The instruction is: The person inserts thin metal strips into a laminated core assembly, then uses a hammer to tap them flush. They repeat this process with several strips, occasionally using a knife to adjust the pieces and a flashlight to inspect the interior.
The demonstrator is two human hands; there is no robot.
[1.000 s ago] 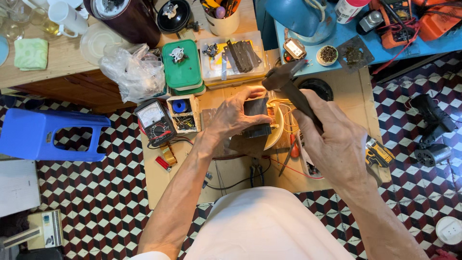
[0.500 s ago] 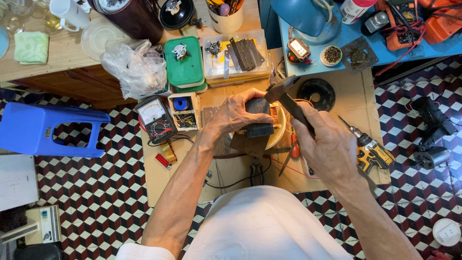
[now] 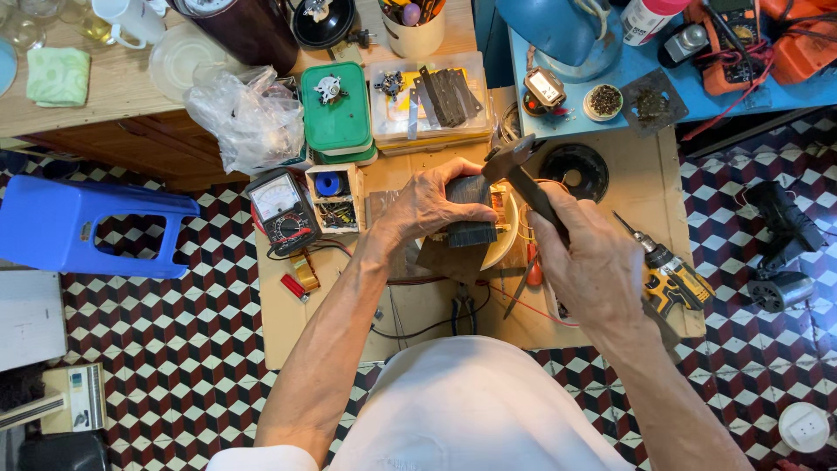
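Observation:
My left hand (image 3: 432, 202) grips a dark, ribbed block of stacked metal plates (image 3: 472, 214) over a low wooden board (image 3: 418, 305). My right hand (image 3: 588, 262) is closed around the handle of a dark hammer (image 3: 516, 170); its head sits right at the block's upper right corner. A round pale bowl-like part (image 3: 506, 244) lies under the block, with thin red and black wires trailing beneath it.
A black analog multimeter (image 3: 281, 209), small parts box (image 3: 336, 199), green container (image 3: 336, 109), clear tray of metal plates (image 3: 432, 96), black ring (image 3: 575, 170) and yellow cordless drill (image 3: 671, 279) surround the hands. A blue plastic stool (image 3: 83, 227) stands left on checkered tiles.
The hammer head has come down from above and right of the block to its upper right corner. My left hand has kept its hold on the block.

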